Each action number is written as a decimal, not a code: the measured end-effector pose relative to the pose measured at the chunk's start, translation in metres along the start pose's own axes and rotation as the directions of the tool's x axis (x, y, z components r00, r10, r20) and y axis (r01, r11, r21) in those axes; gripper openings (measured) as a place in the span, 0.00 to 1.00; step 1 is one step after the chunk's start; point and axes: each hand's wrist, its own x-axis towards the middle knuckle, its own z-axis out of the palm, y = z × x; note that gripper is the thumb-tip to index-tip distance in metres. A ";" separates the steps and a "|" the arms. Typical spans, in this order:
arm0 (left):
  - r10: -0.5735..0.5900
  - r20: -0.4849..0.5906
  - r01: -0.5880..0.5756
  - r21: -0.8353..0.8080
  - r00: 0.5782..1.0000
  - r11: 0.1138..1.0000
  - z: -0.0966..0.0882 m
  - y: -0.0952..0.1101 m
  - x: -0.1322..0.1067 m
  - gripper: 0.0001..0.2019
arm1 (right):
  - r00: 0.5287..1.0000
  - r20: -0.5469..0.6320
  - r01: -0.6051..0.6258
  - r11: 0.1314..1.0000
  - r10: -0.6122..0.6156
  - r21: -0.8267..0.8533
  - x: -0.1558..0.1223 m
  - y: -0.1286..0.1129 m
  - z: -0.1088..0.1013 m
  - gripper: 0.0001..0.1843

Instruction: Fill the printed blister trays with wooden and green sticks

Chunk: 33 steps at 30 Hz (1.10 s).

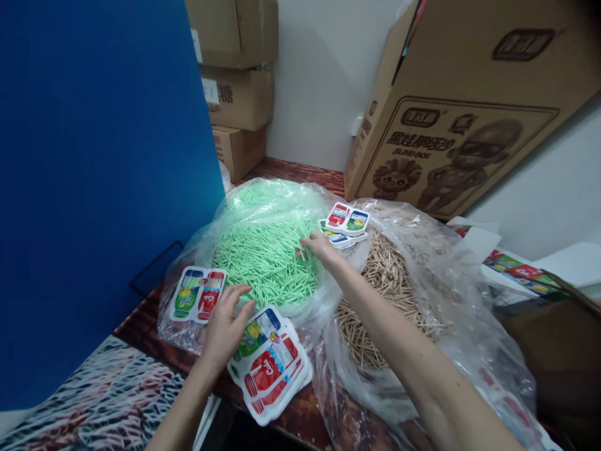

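Note:
A heap of thin light-green sticks (267,263) lies in an opened clear plastic bag. My left hand (228,319) is at the heap's near left edge, thumb and fingers apart, with nothing visible between them. Beside it are a stack of drink-bottle-shaped printed cards (272,369) and a single card pack (198,294) with Cola and green bottle prints. My right hand (322,245) reaches to the right edge of the green heap. Its fingers are curled together; what they hold, if anything, is hidden. More printed cards (345,220) lie just beyond it.
Brown sticks (382,282) fill a second plastic bag on the right. A large cardboard box (451,125) stands behind it, with stacked cartons (244,94) at the back left. A blue panel (94,188) borders the left side. The dark wooden table (300,172) shows at the back.

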 end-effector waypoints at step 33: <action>0.251 0.179 -0.233 -0.119 0.951 0.965 0.074 0.055 0.034 0.17 | 0.773 0.621 -0.384 0.681 -0.131 0.623 -0.118 0.040 0.023 0.15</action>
